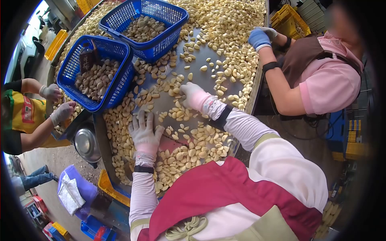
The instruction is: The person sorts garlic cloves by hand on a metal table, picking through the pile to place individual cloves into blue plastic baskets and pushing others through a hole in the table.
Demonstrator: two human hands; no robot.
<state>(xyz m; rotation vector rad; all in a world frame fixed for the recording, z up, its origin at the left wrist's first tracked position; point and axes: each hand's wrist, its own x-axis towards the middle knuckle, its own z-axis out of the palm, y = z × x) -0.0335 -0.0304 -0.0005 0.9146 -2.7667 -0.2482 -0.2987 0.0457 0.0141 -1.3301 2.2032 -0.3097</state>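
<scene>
My left hand [145,134], in a pale glove, rests with its fingers spread on the peeled garlic cloves [120,140] at the near left of the metal table [207,54]. Farther forward and to the right, my gloved right hand [193,96] is bent down at a cluster of cloves [173,86]. Its fingers are curled together, and whatever lies between them is hidden. Loose cloves [193,156] are scattered between and below my hands.
Two blue baskets [116,105] holding darker cloves [98,80] stand at the back left. A big heap of pale cloves [229,24] covers the far side. Co-workers' gloved hands [259,38] are at the right edge and at the left. A metal bowl [86,143] sits beside the table.
</scene>
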